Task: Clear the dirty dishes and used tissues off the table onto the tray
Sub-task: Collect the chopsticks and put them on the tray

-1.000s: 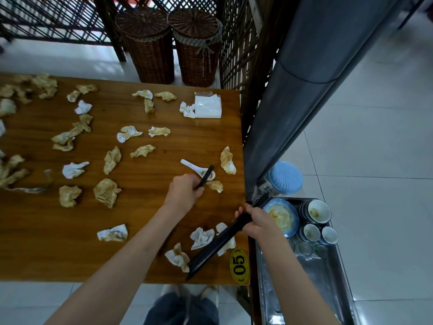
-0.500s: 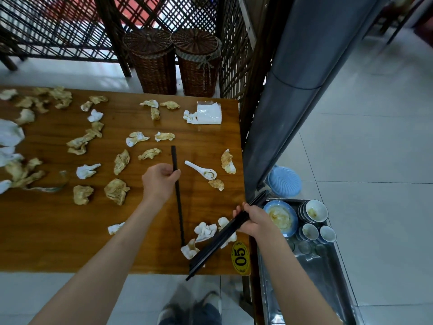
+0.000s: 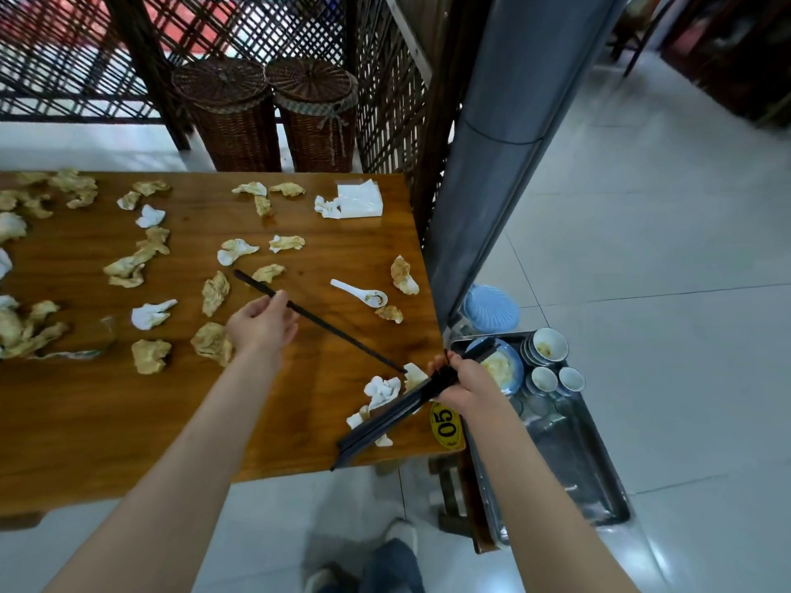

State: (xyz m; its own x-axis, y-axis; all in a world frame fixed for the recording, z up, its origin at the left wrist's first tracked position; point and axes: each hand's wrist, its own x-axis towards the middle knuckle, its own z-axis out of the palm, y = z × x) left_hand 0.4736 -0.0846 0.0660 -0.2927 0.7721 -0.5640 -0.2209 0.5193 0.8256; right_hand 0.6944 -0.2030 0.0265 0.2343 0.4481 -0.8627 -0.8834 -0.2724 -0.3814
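My left hand (image 3: 261, 325) holds a black chopstick (image 3: 338, 331) over the wooden table (image 3: 85, 413), its far tip pointing toward my right hand. My right hand (image 3: 460, 378) grips a bundle of black chopsticks (image 3: 381, 421) at the table's right edge. A white spoon (image 3: 361, 293) lies on the table. Several crumpled used tissues (image 3: 214, 293) are scattered across the wood. The metal tray (image 3: 573, 464) stands right of the table with a blue plate (image 3: 503, 368) and small bowls (image 3: 545, 346) at its far end.
A tissue pack (image 3: 359, 201) sits at the table's far right corner. Two wicker baskets (image 3: 274, 117) stand behind the table by a lattice screen. A grey column (image 3: 492, 164) rises beside the table. A blue lid (image 3: 492, 308) lies on the floor near the tray.
My left hand picked the single chopstick up from near the spoon and swung it so its end points toward the bundle in my right hand. The right hand stayed in place.
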